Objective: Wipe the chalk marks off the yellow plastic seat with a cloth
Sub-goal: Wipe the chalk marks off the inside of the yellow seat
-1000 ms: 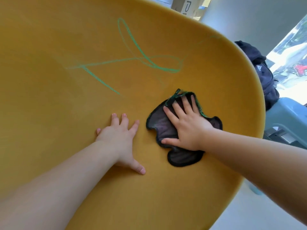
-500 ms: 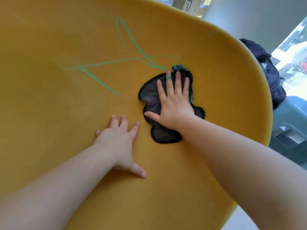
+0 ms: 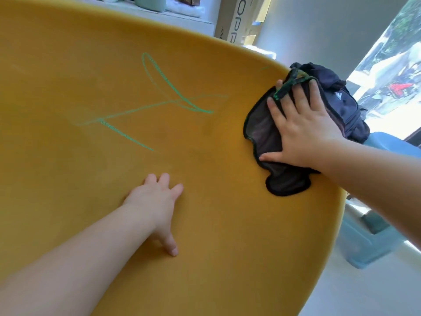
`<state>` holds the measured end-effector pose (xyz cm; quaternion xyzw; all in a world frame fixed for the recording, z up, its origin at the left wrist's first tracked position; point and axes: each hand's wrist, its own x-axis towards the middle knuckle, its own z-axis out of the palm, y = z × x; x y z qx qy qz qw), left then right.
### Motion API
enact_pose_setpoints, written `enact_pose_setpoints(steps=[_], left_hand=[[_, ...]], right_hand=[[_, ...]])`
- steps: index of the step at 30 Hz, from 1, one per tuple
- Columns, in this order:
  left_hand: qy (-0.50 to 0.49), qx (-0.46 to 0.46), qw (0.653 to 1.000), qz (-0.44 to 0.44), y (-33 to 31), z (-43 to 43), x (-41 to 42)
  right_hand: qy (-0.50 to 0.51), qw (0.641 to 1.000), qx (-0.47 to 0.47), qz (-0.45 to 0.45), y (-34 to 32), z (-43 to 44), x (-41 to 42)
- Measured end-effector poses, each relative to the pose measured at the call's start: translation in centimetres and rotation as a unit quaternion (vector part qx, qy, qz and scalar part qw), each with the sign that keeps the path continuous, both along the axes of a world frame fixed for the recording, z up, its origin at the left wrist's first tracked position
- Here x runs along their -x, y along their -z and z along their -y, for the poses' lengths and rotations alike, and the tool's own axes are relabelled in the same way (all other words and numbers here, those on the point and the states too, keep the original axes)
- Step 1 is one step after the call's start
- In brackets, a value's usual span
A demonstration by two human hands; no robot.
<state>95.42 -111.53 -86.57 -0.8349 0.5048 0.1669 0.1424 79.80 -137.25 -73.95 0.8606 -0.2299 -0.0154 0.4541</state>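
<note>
The yellow plastic seat fills most of the view. Green chalk marks loop and cross on its upper middle, with a short faint stroke near the far right rim. My right hand presses flat, fingers spread, on a dark cloth with a green-stained edge, at the seat's right rim. A fold of the cloth lies over my fingertips. My left hand rests flat on the seat's middle, fingers straight, holding nothing.
A dark backpack sits just beyond the right rim on a pale blue stool. A cardboard box stands behind the seat at the top. A bright window is at the far right.
My right hand slid the cloth from the seat's middle up and right to the rim. The right end of the chalk loop is fainter. My left hand stayed in place.
</note>
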Motion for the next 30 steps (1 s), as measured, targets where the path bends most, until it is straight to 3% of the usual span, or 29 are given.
enact_pose_setpoints(steps=[9, 13, 17, 20, 23, 25, 30], left_hand=[[0.001, 0.012, 1.000, 0.002, 1.0, 1.3, 1.3], [-0.002, 0.000, 1.000, 0.009, 0.9, 2.0, 1.5], [-0.002, 0.013, 1.000, 0.012, 1.2, 1.4, 1.5], [0.000, 0.022, 1.000, 0.010, 1.3, 1.3, 1.5], [0.007, 0.018, 1.000, 0.017, 1.2, 1.3, 1.5], [0.005, 0.015, 1.000, 0.015, 1.4, 1.3, 1.4], [0.001, 0.019, 1.000, 0.010, 1.7, 1.3, 1.3]], right_hand=[[-0.055, 0.989, -0.074, 0.113, 2.1, 2.1, -10.7], [-0.092, 0.982, -0.148, 0.068, 7.0, 0.3, -10.7], [-0.112, 0.968, -0.220, -0.044, 10.8, -2.6, -4.2], [-0.110, 0.976, -0.177, -0.063, 7.6, -0.8, -1.4], [-0.064, 0.997, -0.031, 0.015, 1.6, 2.9, -2.3], [-0.027, 0.998, 0.012, 0.052, -0.3, 3.7, -3.9], [-0.004, 0.986, -0.096, 0.134, 5.9, 0.0, -7.8]])
